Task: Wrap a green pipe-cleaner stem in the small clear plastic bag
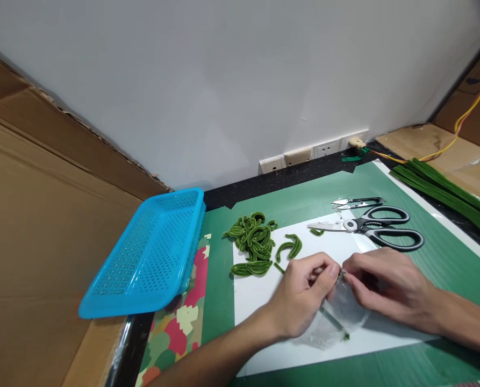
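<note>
My left hand (304, 295) and my right hand (385, 285) meet over a white sheet (256, 293), fingertips pinched together on the top of a small clear plastic bag (336, 322). A thin green stem lies inside or under the bag. Just beyond my left hand sits a pile of bent green pipe-cleaner pieces (253, 242), with two loose pieces (290, 246) beside it. Black-handled scissors (379, 227) and small thread snips (356, 202) lie past my right hand.
A blue plastic basket (151, 252) leans on cardboard at the left. A bundle of long green pipe cleaners (449, 193) lies at the right, near orange wires. A green cutting mat (219, 279) covers the table; wall sockets (312, 150) line the back.
</note>
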Motion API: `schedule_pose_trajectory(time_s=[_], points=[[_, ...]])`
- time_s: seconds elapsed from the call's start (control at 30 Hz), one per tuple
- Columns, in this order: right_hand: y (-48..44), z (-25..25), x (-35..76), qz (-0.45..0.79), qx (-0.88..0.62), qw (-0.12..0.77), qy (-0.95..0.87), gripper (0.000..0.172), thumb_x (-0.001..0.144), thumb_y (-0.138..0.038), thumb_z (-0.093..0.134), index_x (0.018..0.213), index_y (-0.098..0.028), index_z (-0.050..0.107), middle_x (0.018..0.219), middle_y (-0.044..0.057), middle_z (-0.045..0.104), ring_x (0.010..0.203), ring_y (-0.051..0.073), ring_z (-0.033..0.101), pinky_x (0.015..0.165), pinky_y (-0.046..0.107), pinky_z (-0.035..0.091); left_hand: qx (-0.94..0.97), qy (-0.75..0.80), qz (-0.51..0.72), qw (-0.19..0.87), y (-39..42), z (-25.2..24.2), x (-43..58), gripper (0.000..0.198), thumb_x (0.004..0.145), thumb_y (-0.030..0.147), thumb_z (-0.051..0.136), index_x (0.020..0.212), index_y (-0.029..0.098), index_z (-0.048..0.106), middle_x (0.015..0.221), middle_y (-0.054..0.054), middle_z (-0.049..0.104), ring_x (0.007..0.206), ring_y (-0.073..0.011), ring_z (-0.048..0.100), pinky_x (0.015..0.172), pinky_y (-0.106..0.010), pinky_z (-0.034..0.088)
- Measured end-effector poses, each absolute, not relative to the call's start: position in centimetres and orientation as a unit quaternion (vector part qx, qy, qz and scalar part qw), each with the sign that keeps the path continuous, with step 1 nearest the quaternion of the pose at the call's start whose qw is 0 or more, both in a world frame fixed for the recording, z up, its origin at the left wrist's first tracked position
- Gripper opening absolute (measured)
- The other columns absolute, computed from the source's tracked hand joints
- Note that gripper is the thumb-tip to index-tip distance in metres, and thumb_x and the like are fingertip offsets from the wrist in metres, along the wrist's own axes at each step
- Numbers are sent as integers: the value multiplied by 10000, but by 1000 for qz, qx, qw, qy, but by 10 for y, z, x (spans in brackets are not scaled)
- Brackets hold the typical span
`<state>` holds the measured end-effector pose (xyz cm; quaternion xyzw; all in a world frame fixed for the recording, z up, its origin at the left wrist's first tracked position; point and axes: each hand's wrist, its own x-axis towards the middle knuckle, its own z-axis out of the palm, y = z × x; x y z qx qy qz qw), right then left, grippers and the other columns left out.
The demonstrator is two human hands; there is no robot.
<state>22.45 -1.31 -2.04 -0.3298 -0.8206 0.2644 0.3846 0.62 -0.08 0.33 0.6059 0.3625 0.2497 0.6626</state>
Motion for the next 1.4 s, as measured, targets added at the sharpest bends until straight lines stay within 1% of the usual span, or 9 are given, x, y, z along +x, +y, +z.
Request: schedule_pose_trajectory(time_s=[0.2, 0.5, 0.63, 0.77, 1.03, 1.4], points=[[-13, -20, 224, 251, -330, 374, -830, 166, 1061, -142, 525, 960, -213, 635, 651, -45, 578, 519, 85, 462, 530, 236, 356, 593, 375, 263, 662, -1, 1, 6, 332, 1068, 442, 597, 876, 171, 590, 715, 35, 522, 670, -100, 464, 698, -248, 379], [-14, -24, 224, 239, -340, 390, -822, 176, 1054, -148, 532, 900, -216, 585, 621, -66, 508, 504, 77, 409, 509, 233, 325, 598, 372, 265, 659, -2, 3, 7, 355, 1078, 481, 570, 904, 172, 593, 729, 34, 500, 686, -103, 434, 677, -259, 348], [-15, -25, 224, 236, -339, 396, -820, 163, 1051, -145, 546, 910, -219, 578, 624, -72, 510, 506, 73, 410, 514, 228, 325, 602, 373, 252, 660, -2, 4, 6, 403, 1091, 520, 525, 903, 170, 587, 725, 31, 487, 682, -102, 415, 675, -268, 329], [-14, -24, 224, 238, -337, 395, -821, 163, 1056, -140, 538, 923, -220, 586, 633, -70, 517, 513, 78, 417, 524, 230, 335, 599, 367, 253, 665, -2, 4, 6, 398, 1090, 514, 531, 892, 172, 575, 714, 35, 478, 669, -98, 403, 665, -269, 318], [-13, -25, 226, 246, -328, 385, -827, 152, 1067, -129, 529, 963, -213, 603, 666, -60, 531, 540, 81, 431, 544, 232, 338, 606, 369, 259, 655, -2, 1, 6, 361, 1082, 477, 561, 902, 166, 596, 712, 35, 509, 666, -98, 440, 658, -259, 347], [-13, -26, 226, 239, -323, 385, -831, 138, 1072, -134, 530, 985, -208, 610, 678, -64, 528, 547, 77, 431, 554, 229, 336, 607, 370, 262, 653, -2, -2, 6, 327, 1070, 444, 594, 906, 162, 615, 706, 43, 507, 658, -91, 445, 642, -245, 353]])
